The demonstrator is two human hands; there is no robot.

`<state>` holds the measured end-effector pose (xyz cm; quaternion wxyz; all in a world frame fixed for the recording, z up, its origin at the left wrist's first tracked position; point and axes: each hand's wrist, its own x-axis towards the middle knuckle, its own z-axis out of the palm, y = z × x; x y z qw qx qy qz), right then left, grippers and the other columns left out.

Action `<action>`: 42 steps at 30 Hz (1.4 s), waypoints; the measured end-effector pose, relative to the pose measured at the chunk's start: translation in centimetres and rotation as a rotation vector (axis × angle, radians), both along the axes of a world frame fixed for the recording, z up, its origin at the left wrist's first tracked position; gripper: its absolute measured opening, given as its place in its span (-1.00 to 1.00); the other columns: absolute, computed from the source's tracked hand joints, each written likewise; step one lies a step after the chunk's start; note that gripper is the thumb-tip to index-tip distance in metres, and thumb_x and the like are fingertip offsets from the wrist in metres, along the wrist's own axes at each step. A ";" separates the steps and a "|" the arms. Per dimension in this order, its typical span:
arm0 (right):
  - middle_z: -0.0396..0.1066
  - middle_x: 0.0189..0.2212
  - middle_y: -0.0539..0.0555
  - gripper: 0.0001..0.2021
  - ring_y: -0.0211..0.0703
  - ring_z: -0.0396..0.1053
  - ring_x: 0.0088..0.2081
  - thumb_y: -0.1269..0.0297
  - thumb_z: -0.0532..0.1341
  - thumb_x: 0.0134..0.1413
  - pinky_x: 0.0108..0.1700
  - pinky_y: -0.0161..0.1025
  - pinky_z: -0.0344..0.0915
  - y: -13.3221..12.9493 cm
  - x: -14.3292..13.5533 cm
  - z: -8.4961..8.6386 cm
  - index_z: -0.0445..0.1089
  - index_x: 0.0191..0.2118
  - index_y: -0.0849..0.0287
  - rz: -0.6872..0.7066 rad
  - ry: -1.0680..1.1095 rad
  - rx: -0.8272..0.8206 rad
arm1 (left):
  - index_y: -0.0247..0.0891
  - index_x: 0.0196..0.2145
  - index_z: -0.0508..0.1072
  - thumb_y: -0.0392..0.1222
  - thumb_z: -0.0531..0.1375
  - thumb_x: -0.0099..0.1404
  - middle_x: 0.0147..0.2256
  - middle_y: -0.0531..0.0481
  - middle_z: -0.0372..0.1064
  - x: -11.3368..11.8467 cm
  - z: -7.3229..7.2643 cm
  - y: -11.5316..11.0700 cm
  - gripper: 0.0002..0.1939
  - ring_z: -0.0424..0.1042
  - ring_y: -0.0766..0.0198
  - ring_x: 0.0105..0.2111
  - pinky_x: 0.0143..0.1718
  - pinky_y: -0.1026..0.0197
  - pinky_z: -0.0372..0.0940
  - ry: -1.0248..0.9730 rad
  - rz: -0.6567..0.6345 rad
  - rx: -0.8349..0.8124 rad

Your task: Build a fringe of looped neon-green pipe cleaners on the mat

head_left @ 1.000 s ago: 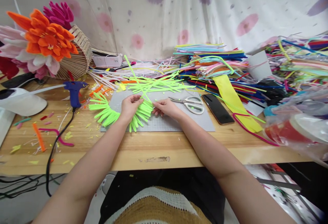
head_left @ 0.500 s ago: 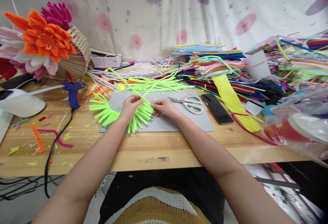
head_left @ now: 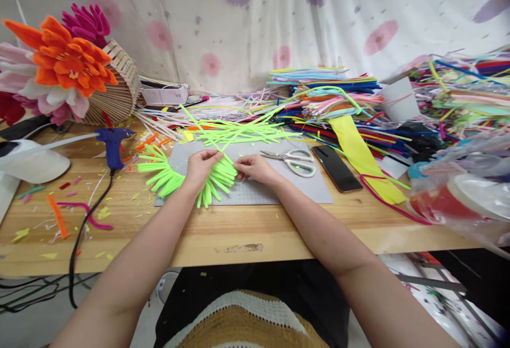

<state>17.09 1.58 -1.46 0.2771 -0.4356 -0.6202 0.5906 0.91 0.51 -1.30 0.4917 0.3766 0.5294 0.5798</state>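
Note:
A fringe of bright green pipe cleaners (head_left: 159,170), bent into loops and fanned out in a curve, lies on the grey cutting mat (head_left: 271,194). My left hand (head_left: 202,168) is closed in a pinch over the upper part of this fringe, gripping a green pipe cleaner whose free end slants up to the left. At the fringe's right end, my right hand (head_left: 252,168) pinches the tip of a green pipe cleaner; its curled fingers partly hide the spot. Beyond both hands lies a heap of straight green pipe cleaners (head_left: 247,131).
Right of my hands are scissors (head_left: 292,161), a phone (head_left: 337,168) and a yellow strip (head_left: 358,151). Pipe cleaner bundles (head_left: 334,101) pile up behind. At left stand a blue glue gun (head_left: 113,146) with its cord, and an orange flower (head_left: 71,64) by a stick basket (head_left: 115,93).
The slanting green pipe cleaner's free end has shifted slightly to the right. Both hands keep nearly the same place and pinch.

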 end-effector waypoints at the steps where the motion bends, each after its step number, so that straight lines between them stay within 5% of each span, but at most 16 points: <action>1: 0.30 -0.69 -0.07 -0.83 -0.45 0.26 -0.64 0.29 0.17 -0.03 -0.60 -0.51 0.24 0.0 0.0 0.0 0.33 -0.51 0.28 0.000 -0.006 0.006 | -0.33 -0.53 0.44 -0.09 0.39 -0.34 -0.56 0.06 0.37 0.0 0.0 0.0 -0.63 0.28 0.40 -0.55 -0.47 0.31 0.16 0.013 0.001 -0.001; 14: 0.32 -0.64 -0.05 -0.82 -0.43 0.25 -0.61 0.23 0.19 -0.09 -0.56 -0.47 0.24 -0.3 0.1 0.2 0.37 -0.48 0.27 0.071 -0.035 0.095 | -0.31 -0.56 0.44 -0.10 0.38 -0.33 -0.58 0.08 0.35 0.1 0.1 0.0 -0.66 0.27 0.40 -0.56 -0.47 0.31 0.15 0.065 0.057 0.061; 24: 0.30 -0.68 -0.07 -0.86 -0.41 0.25 -0.63 0.29 0.16 -0.09 -0.54 -0.43 0.24 -0.2 0.1 -0.2 0.34 -0.52 0.25 0.040 -0.076 0.141 | -0.35 -0.50 0.44 -0.10 0.39 -0.32 -0.54 -0.01 0.43 0.6 0.8 -0.7 -0.61 0.39 0.28 -0.50 -0.35 0.19 0.28 -0.122 -0.104 -0.061; 30: 0.29 -0.69 -0.08 -0.87 -0.42 0.24 -0.64 0.32 0.16 -0.10 -0.56 -0.44 0.21 -0.3 0.1 0.1 0.32 -0.56 0.24 0.043 -0.088 0.157 | -0.35 -0.49 0.46 -0.12 0.39 -0.34 -0.51 -0.04 0.46 0.8 0.5 -0.6 -0.60 0.41 0.26 -0.50 -0.39 0.20 0.29 -0.067 -0.036 -0.038; 42: 0.29 -0.69 -0.09 -0.85 -0.43 0.23 -0.64 0.28 0.17 -0.12 -0.56 -0.45 0.21 -0.3 0.1 0.1 0.32 -0.55 0.25 0.032 -0.080 0.127 | -0.33 -0.55 0.42 -0.10 0.35 -0.22 -0.53 -0.03 0.45 0.9 0.7 -0.9 -0.71 0.43 0.23 -0.49 -0.37 0.19 0.30 -0.070 -0.099 0.023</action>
